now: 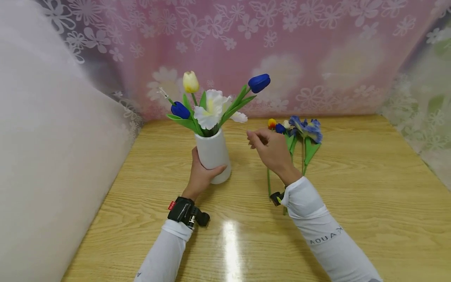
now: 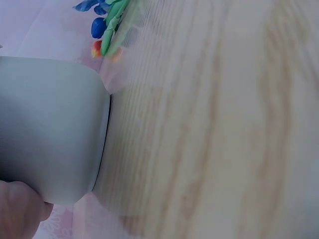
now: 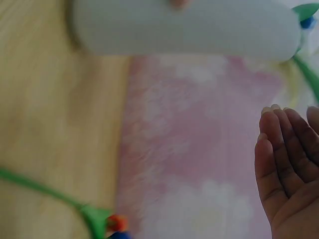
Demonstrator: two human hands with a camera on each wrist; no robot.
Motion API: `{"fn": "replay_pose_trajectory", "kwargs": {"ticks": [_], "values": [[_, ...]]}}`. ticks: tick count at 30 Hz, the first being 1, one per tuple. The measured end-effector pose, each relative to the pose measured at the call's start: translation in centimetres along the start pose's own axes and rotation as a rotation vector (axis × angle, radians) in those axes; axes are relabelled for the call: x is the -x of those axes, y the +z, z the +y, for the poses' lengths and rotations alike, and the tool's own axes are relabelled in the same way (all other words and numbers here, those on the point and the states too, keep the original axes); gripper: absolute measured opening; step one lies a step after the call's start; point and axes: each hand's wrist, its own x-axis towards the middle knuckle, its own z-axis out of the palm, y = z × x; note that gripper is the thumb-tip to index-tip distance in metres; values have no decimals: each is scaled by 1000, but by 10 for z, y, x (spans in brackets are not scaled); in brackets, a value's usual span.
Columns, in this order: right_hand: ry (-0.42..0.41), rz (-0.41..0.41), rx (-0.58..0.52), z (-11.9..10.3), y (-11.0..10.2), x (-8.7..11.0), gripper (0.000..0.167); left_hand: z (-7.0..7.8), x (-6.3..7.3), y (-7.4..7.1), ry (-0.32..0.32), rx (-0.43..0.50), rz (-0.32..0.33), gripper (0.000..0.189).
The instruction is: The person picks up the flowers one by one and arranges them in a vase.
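My left hand (image 1: 200, 174) holds a white vase (image 1: 212, 156) near its base, the thumb across the front and the other fingers mostly hidden behind it. Out of the vase rise a cream tulip (image 1: 190, 82), a blue tulip (image 1: 180, 110), another blue tulip (image 1: 259, 83) leaning right, and white ruffled flowers (image 1: 210, 109). To the vase's right, my right hand (image 1: 274, 150) hovers with nothing in it. In the right wrist view its fingers (image 3: 286, 149) are slightly bent and held together, apart from the vase (image 3: 199, 30).
Right of the vase, loose flowers lie on the wooden table (image 1: 370, 188): an orange-yellow tulip (image 1: 271, 124), a blue tulip (image 1: 280, 128) and blue-purple ruffled blooms (image 1: 310, 129), partly hidden by the right hand. A pink floral curtain (image 1: 225, 47) hangs behind; a white wall (image 1: 53, 137) stands left.
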Motion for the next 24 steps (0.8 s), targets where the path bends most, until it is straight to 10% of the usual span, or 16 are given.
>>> {"fn": "replay_pose_trajectory", "kwargs": {"ticks": [11,24], "values": [[373,-75,44,64,-29,29,53,-1,0,-1,0,-1,12,94],[520,-188,221,87,-50,49,50,-1,0,1,-9,-5,4,95]]}}
